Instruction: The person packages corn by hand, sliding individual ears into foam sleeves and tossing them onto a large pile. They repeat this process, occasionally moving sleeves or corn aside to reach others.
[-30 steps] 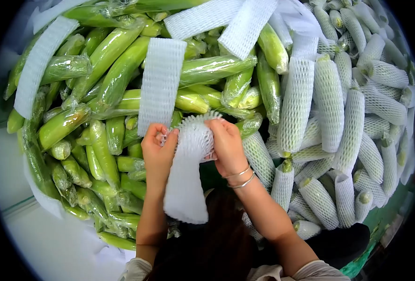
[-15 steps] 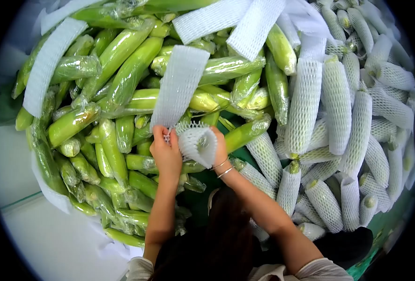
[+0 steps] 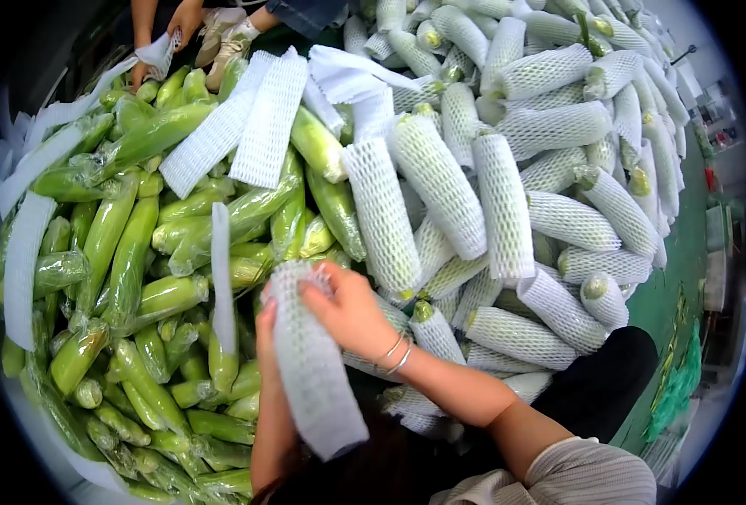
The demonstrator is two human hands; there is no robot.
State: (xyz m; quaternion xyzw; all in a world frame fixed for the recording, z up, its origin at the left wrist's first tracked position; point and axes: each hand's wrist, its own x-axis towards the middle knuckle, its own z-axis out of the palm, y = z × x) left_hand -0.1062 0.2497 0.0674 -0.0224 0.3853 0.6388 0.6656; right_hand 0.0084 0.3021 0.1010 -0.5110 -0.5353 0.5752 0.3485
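White foam netting, a soft mesh sleeve (image 3: 314,370), is held near the centre of the view by 2 bare hands. The right hand (image 3: 348,311) is closed over the sleeve's far end, fingers curled around its top and right side, with 2 thin bangles (image 3: 396,353) seen at the wrist. The left hand (image 3: 265,324) is mostly hidden behind the sleeve; its fingertips are seen pressed against the sleeve's left edge, gripping it. The sleeve hangs down toward the near edge, over the person's lap.

To the left, a heap of green corn ears wrapped in clear film (image 3: 129,269) is spread out, with flat empty sleeves (image 3: 268,118) laid across it. To the right and far side, ears already covered in white netting (image 3: 508,202) are piled closely together. At the far left, another person's hand (image 3: 186,18) is seen beside a scrap of netting (image 3: 156,52).
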